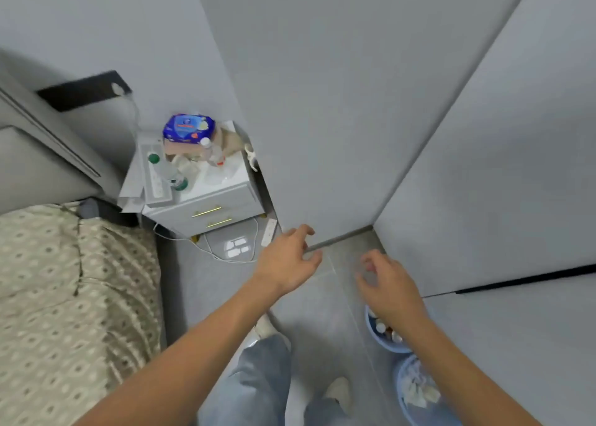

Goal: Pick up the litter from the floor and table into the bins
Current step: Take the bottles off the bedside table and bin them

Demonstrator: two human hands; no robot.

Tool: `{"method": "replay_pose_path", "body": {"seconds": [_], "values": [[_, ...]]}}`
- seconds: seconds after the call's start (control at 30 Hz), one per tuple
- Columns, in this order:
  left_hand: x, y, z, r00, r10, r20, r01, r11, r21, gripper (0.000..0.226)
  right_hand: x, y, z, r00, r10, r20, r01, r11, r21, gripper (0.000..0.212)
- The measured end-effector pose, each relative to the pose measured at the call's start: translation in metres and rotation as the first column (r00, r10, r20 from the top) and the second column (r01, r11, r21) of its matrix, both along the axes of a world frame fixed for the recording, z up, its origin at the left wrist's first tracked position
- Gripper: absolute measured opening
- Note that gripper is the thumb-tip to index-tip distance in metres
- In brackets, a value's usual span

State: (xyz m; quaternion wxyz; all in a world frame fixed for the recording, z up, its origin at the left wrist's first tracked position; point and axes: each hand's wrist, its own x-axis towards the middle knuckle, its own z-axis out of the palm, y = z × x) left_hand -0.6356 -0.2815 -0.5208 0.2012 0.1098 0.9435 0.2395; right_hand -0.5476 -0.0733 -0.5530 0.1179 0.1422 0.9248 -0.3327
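- Left hand [285,261] is hanging over the grey tiled floor [319,309] with fingers loosely spread and curled, holding nothing.
- Right hand [388,283] is reaching forward just beside it, fingers bent down, palm hidden; looks empty, but blurred, so cannot tell for sure.
- Both bare forearms are stretching out from the bottom edge; blue jeans legs [254,380] and light shoes showing below them.
- Two round light-blue plastic bins are sitting on the floor at lower right: the nearer-to-wall bin [387,345] is holding small bottles, partly hidden under the right forearm; the lower bin [416,393] is holding crumpled white paper.
- Litter is sitting on the small white bedside cabinet with gold handles [219,196] at centre left: a clear plastic bottle with green cap [166,169], a clear bottle with white cap [211,151], and a blue wipes packet [188,127] on top of a beige box.
- White cables [206,245] and a white power strip [268,232] are lying on the floor by the cabinet's base.
- Patterned beige bedspread [71,296] is filling the left side; grey wall panels [354,103] are standing ahead.
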Motion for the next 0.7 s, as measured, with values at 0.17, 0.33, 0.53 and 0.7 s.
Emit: {"method": "replay_pose_path", "body": {"seconds": [0.17,0.33,0.53,0.7], "values": [[0.01,-0.099,0.125,0.972,0.11,-0.207,-0.107,0.994,0.026,0.048,-0.025,-0.096,0.113,0.952,0.263,-0.159,-0.25,0.964,0.092,0.027],[0.03,-0.222,0.187,0.893,0.223,-0.39,-0.234,0.972,0.02,0.056,-0.054,-0.194,0.177,0.883,0.428,-0.194,-0.414,0.904,0.11,0.025],[0.039,-0.368,0.182,0.84,0.379,-0.388,-0.368,0.924,0.105,0.052,-0.088,-0.31,0.185,0.897,0.406,-0.174,-0.414,0.91,-0.011,0.015],[0.02,-0.443,0.159,0.842,0.43,-0.326,-0.426,0.901,0.088,0.042,-0.12,-0.387,0.162,0.922,0.361,-0.138,-0.374,0.924,-0.079,0.017]]}}
